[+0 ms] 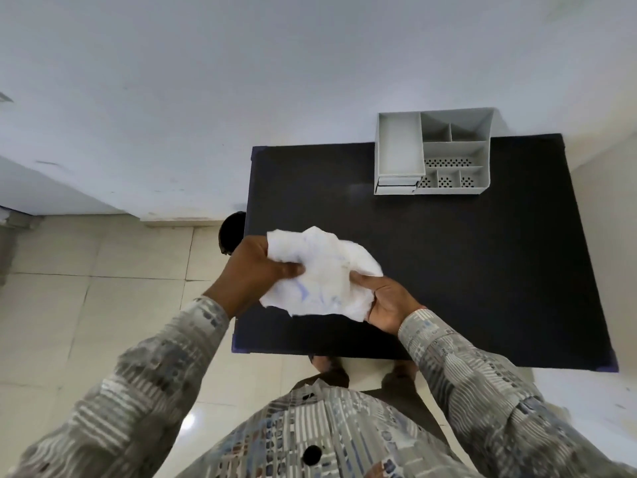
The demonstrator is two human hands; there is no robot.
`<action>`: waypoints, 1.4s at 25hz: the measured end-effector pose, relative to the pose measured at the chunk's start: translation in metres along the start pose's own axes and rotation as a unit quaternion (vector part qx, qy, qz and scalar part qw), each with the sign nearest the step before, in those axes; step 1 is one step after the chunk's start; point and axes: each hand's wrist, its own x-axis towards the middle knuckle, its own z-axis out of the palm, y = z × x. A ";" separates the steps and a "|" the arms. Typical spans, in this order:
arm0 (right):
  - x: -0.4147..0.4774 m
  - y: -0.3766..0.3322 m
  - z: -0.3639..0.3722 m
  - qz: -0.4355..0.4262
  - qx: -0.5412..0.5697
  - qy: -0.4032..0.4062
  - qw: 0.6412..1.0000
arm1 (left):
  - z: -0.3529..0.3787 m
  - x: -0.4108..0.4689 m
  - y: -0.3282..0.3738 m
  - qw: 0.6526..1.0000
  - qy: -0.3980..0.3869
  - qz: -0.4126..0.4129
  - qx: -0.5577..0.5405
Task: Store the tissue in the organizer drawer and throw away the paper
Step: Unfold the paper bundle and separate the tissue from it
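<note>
A crumpled white sheet (pixel 324 274) with faint blue marks hangs above the front left of the black table (pixel 465 270); whether it is the paper or the tissue I cannot tell. My left hand (pixel 258 270) grips its left edge. My right hand (pixel 386 301) holds its lower right side from beneath, palm up. The grey desk organizer (pixel 400 150) stands at the table's far right, with small drawers (pixel 396 184) at its lower left that look closed.
A dark round object (pixel 231 232), possibly a bin, sits on the tiled floor just off the table's left edge, partly hidden by my left hand. A white wall runs behind the table. My feet show under the table's near edge.
</note>
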 end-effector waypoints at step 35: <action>0.022 0.058 -0.035 -0.047 0.037 0.174 0.983 | 0.014 0.047 -0.067 0.986 -0.127 -0.034 -0.100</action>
